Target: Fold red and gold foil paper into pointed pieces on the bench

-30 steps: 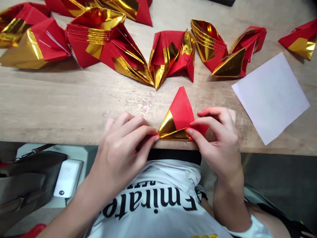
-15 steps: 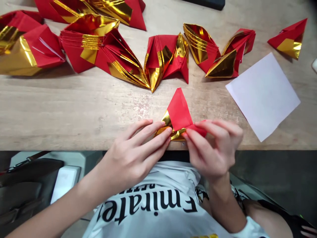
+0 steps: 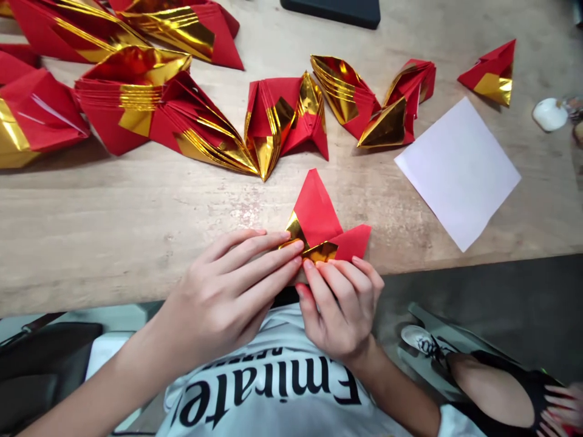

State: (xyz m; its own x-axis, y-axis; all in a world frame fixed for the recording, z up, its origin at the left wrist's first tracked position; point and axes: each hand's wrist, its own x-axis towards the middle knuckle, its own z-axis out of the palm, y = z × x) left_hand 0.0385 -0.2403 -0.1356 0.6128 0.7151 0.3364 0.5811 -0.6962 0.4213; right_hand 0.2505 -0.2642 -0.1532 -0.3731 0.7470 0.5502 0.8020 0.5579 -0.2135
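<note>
A red and gold folded paper (image 3: 319, 212) lies at the table's front edge, one flap pointing away from me and another to the right. My left hand (image 3: 232, 285) lies over its left end, fingers stretched out and side by side, their tips on the gold part. My right hand (image 3: 344, 303) has its fingers bent, holding the paper's lower edge near the middle, with the thumb underneath. A white square sheet (image 3: 458, 173) rests on the table to the right.
Red and gold folded paper pieces (image 3: 204, 124) stretch across the wooden table (image 3: 113, 243). A single folded piece (image 3: 492, 76), a white object (image 3: 550, 114) and a black object (image 3: 332, 9) lie farther back. Another person's leg (image 3: 492, 388) and hand show at lower right.
My right hand has moved left and down along the paper, uncovering its right flap, which now points up and to the right. The whole view has shifted and tilted slightly.
</note>
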